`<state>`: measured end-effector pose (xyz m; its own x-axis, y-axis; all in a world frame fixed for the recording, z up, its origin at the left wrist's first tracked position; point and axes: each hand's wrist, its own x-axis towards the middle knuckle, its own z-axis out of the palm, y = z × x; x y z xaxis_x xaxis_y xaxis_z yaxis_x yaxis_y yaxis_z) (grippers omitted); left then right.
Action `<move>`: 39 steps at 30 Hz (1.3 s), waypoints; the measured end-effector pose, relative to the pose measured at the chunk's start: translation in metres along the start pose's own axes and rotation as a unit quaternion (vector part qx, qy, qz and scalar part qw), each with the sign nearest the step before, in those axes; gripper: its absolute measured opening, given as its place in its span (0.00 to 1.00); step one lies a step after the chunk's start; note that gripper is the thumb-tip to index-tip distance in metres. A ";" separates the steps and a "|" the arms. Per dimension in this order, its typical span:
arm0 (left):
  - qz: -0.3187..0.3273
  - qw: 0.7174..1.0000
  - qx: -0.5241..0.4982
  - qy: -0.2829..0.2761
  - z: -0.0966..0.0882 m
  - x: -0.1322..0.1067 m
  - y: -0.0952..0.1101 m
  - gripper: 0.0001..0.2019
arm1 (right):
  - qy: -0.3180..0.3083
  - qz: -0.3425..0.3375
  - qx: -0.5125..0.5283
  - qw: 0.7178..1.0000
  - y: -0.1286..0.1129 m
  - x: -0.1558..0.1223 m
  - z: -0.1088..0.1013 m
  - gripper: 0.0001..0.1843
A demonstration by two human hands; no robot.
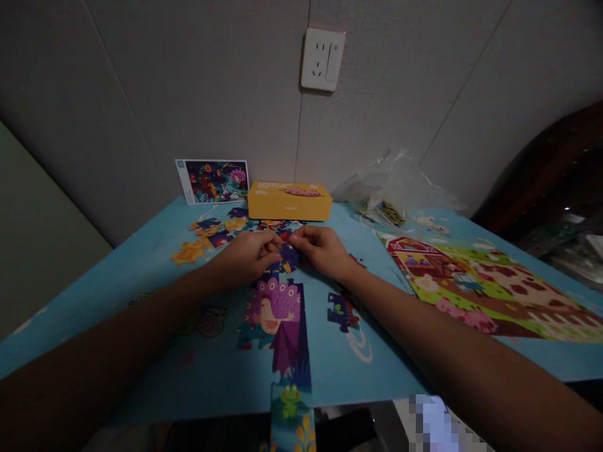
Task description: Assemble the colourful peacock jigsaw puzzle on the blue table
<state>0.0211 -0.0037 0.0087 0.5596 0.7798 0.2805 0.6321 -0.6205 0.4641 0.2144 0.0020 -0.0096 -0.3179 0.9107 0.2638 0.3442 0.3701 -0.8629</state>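
Observation:
My left hand [247,254] and my right hand [320,248] meet at the middle of a light blue table [141,270], fingers curled. Between their fingertips sits a dark blue puzzle piece [287,254], pinched from both sides at the top of a partly joined puzzle strip [282,314] showing a pink peacock and, near the front edge, a green frog. Loose puzzle pieces [211,232] lie just beyond my left hand. One separate dark piece [343,312] lies right of the strip, under my right forearm.
A yellow box [288,201] and a picture card [214,180] stand against the wall. Crumpled clear plastic bags [391,188] lie at the back right. A finished farm puzzle [490,289] covers the right side. A wall socket [323,59] is above.

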 end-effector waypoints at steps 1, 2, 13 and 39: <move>0.001 1.000 0.001 0.002 0.000 0.000 0.000 0.07 | -0.003 0.004 0.007 1.000 0.000 0.000 0.000 0.15; 0.002 1.000 0.001 0.005 -0.001 0.000 0.001 0.07 | -0.006 0.007 0.013 1.000 0.000 0.000 0.000 0.15; 0.046 0.997 0.054 0.034 -0.004 -0.001 -0.001 0.09 | 0.002 0.021 0.028 0.999 0.002 0.000 0.002 0.13; 0.036 0.995 0.062 0.074 -0.005 -0.002 -0.001 0.08 | 0.006 0.040 0.079 0.996 0.001 0.000 0.005 0.10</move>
<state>0.0171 -0.0043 0.0117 0.5268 0.7308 0.4341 0.6596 -0.6735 0.3336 0.2102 0.0014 -0.0123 -0.2837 0.9387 0.1957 0.2241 0.2634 -0.9383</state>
